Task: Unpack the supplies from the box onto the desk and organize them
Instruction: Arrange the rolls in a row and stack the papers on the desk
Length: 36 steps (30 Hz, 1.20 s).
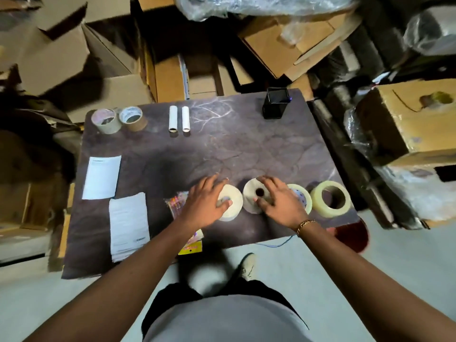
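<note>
Several tape rolls stand in a row along the near right part of the dark desk (222,149). My left hand (204,202) lies over a white roll (233,202), thumb on its top and fingers spread round its far side. My right hand (278,198) rests on a second white roll (251,197) with a dark core, fingers spread. Right of it sit a printed clear roll (302,195), partly under my hand, and a big clear roll (330,198). A colourful packet (176,203) lies under my left wrist.
Two more tape rolls (118,119) stand at the far left corner, two white tubes (179,118) beside them, a black mesh pen holder (275,103) at the far right. Two white paper sheets (102,177) lie on the left. Cardboard boxes (409,119) crowd round the desk.
</note>
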Available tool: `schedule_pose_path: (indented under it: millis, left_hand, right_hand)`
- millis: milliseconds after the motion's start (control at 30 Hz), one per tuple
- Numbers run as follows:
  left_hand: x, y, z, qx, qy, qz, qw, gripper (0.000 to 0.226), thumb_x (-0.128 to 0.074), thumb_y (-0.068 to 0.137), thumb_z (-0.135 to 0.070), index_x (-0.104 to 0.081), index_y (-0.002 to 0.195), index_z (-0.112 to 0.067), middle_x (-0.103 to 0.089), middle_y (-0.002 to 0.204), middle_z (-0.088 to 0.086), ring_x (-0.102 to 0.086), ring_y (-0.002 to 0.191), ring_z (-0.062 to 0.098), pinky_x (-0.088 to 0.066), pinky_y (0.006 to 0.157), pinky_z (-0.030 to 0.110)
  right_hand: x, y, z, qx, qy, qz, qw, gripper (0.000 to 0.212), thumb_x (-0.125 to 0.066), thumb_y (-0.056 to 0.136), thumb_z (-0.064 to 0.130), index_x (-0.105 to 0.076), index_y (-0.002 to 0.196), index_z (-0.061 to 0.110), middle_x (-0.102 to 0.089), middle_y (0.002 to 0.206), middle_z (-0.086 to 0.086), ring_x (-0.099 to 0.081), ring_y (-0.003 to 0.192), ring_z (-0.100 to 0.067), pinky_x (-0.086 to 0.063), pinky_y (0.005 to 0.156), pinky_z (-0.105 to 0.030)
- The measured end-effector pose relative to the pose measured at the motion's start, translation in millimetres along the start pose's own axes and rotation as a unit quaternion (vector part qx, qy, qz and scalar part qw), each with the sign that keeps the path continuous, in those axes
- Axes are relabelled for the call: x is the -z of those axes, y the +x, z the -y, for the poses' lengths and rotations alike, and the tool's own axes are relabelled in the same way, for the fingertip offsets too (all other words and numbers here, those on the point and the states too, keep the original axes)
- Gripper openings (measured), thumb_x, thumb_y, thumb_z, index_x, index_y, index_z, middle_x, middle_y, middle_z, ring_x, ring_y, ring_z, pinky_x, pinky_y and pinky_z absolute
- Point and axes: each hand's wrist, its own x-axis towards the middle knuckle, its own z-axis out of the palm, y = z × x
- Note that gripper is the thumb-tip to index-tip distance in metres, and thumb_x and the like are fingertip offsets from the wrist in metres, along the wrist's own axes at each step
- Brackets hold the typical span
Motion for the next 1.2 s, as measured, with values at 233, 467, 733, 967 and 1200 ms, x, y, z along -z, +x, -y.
schedule_pose_path:
  millis: [233, 467, 733, 967, 1200]
  left_hand:
    - [28, 5, 53, 0.102, -0.037, -0.058, 0.992, 0.069, -0.042, 0.084, -0.063, -0.046, 0.142, -0.025, -0.042, 0.150, 0.009, -0.043, 0.134, 0.032, -0.043, 0.105, 0.047]
    - [75, 7, 177, 0.211, -0.045, -0.102, 0.971, 0.065, -0.048, 0.092, -0.054, -0.035, 0.149, -0.027, -0.022, 0.161, 0.002, -0.021, 0.146, 0.026, -0.024, 0.116, 0.046]
    - [104, 72, 340, 0.225, -0.008, -0.118, 0.967, 0.058, -0.052, 0.094, -0.045, -0.036, 0.147, -0.032, -0.022, 0.159, 0.013, -0.023, 0.144, 0.036, -0.031, 0.111, 0.056]
    - [103, 137, 413, 0.228, 0.004, -0.065, 0.972, 0.073, -0.055, 0.088, -0.049, -0.020, 0.152, -0.039, 0.000, 0.164, 0.012, -0.002, 0.150, 0.038, -0.019, 0.118, 0.056]
    - [90, 163, 429, 0.213, -0.018, 0.029, 0.976, 0.079, -0.043, 0.090, -0.065, 0.003, 0.151, -0.045, 0.022, 0.161, 0.009, 0.013, 0.148, 0.041, -0.006, 0.118, 0.059]
  right_hand:
    - [0, 74, 56, 0.098, -0.036, 0.054, 0.993, 0.064, -0.052, 0.090, 0.054, -0.035, 0.148, 0.032, -0.041, 0.148, 0.003, -0.045, 0.133, -0.023, -0.038, 0.107, -0.042]
    - [-39, 179, 173, 0.173, -0.021, 0.083, 0.981, 0.068, -0.047, 0.086, 0.060, -0.038, 0.145, 0.028, -0.043, 0.145, -0.003, -0.048, 0.130, -0.029, -0.043, 0.106, -0.046]
    - [-96, 313, 285, 0.144, -0.040, 0.073, 0.986, 0.071, -0.046, 0.093, 0.059, -0.020, 0.154, 0.033, -0.008, 0.165, -0.005, -0.022, 0.148, -0.033, -0.026, 0.119, -0.046]
    - [-131, 400, 323, 0.128, -0.111, 0.087, 0.982, 0.079, -0.048, 0.090, 0.062, -0.011, 0.155, 0.037, 0.003, 0.165, -0.008, -0.021, 0.146, -0.041, -0.027, 0.118, -0.049]
    - [-152, 422, 322, 0.132, -0.188, 0.121, 0.966, 0.075, -0.038, 0.094, 0.061, -0.001, 0.155, 0.039, 0.009, 0.165, -0.005, -0.025, 0.142, -0.042, -0.031, 0.111, -0.056]
